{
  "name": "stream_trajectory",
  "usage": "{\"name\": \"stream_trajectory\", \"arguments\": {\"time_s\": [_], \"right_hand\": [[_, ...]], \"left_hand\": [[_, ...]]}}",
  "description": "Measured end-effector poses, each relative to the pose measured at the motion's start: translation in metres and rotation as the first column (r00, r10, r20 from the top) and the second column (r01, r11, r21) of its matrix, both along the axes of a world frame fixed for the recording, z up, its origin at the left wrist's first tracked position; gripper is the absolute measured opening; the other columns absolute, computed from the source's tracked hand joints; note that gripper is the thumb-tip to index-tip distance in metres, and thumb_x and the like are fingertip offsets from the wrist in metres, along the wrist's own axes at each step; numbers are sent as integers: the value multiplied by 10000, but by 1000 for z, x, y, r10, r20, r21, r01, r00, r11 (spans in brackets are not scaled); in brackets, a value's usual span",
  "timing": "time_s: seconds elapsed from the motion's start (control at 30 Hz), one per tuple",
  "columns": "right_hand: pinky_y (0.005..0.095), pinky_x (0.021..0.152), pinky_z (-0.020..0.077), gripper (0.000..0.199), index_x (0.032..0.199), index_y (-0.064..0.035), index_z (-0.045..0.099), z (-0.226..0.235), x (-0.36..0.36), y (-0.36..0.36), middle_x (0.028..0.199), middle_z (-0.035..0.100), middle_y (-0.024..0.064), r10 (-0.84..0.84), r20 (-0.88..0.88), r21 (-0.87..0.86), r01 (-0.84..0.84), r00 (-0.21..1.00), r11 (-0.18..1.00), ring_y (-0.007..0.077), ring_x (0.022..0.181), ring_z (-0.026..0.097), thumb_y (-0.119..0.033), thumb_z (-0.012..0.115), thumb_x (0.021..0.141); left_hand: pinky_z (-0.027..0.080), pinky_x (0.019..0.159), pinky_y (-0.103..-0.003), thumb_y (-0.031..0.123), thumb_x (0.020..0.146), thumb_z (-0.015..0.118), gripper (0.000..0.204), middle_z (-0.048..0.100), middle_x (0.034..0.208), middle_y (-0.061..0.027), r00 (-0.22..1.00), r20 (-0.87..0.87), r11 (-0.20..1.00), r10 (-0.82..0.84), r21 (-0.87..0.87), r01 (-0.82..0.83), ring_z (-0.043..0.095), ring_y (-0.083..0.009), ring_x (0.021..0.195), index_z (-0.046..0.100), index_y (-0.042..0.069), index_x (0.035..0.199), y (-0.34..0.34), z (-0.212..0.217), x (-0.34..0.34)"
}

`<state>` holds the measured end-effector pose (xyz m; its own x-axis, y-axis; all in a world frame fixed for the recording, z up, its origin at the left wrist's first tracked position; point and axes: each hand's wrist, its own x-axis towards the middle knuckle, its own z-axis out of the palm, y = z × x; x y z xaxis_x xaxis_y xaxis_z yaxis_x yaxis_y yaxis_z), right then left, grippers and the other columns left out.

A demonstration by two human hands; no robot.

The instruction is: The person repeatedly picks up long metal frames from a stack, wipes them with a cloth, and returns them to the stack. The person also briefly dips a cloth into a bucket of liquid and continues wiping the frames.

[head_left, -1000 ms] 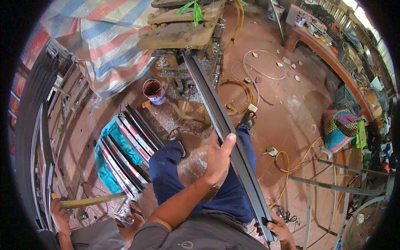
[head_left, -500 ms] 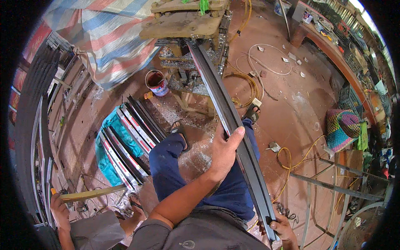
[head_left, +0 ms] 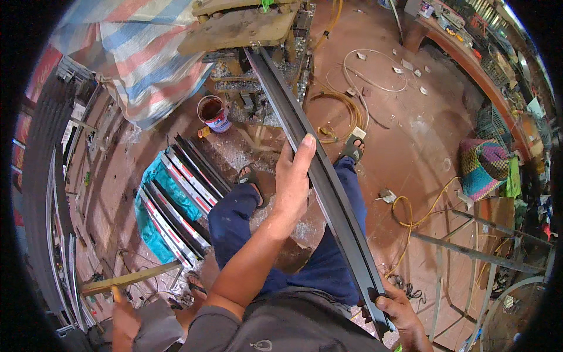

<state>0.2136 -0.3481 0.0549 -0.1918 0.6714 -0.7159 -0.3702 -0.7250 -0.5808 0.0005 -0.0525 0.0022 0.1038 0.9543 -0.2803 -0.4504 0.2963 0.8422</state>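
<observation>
A long dark grey metal profile (head_left: 343, 220) with a groove along its length runs slantwise across my lap. My left hand (head_left: 295, 176) is closed round it near the middle, thumb on top. At the near end, my right hand (head_left: 400, 312) grips the profile, its thumb on the upper face and its fingers partly hidden beneath. The profile's far end reaches under the plate of a worn, yellowish machine (head_left: 243, 29) strewn with metal chips. More cut profiles (head_left: 182, 185), some with red and white film, lie on teal cloth (head_left: 146, 237) to the left.
A paint tin (head_left: 214, 114) stands beside the machine. At lower left a co-worker's hand (head_left: 124, 320) is by a wooden bar (head_left: 132, 278). Hoses (head_left: 346, 108) coil on the floor. A metal frame (head_left: 475, 252) and woven bag (head_left: 484, 167) stand to the right.
My left hand has moved farther up along the profile, toward the machine. The right hand still grips the near end. The co-worker's hand has shifted to the right along the wooden bar.
</observation>
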Motion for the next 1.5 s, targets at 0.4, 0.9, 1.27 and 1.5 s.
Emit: {"name": "stream_trajectory", "arguments": {"time_s": [0.4,0.9,1.27,1.5], "right_hand": [[338,1077,423,906,1631,50,298,5,0,11,1452,567,164,-84,-17,-42,83,996,996,196,1271,553,-236,763,908],[348,732,613,1009,1598,23,398,11,-5,9,1060,745,215,-90,70,-102,97,993,990,258,853,746,-400,867,811],[386,711,641,935,1578,1,440,4,-6,9,1048,745,187,-116,78,-84,122,990,989,253,842,749,-381,865,837],[369,699,633,955,1594,-22,423,1,-7,13,1053,741,190,-92,52,-77,96,994,992,240,815,740,-402,864,837]], "left_hand": [[501,820,-286,346,1045,672,394,613,1046,-8,1000,12,1000,6,-22,-6,570,-82,929,605,24,1262,8,7,2],[494,860,-275,321,1036,689,440,619,1073,-10,999,31,999,18,-41,-16,566,-85,950,582,19,1337,8,5,0],[497,871,-293,351,1027,697,428,616,1056,-25,999,-37,1000,9,19,-8,566,-101,948,589,34,1294,9,6,-2],[513,819,-294,338,1031,693,374,610,1021,-22,1000,11,1000,1,22,-1,577,-102,911,582,46,1236,9,7,-2]]}}
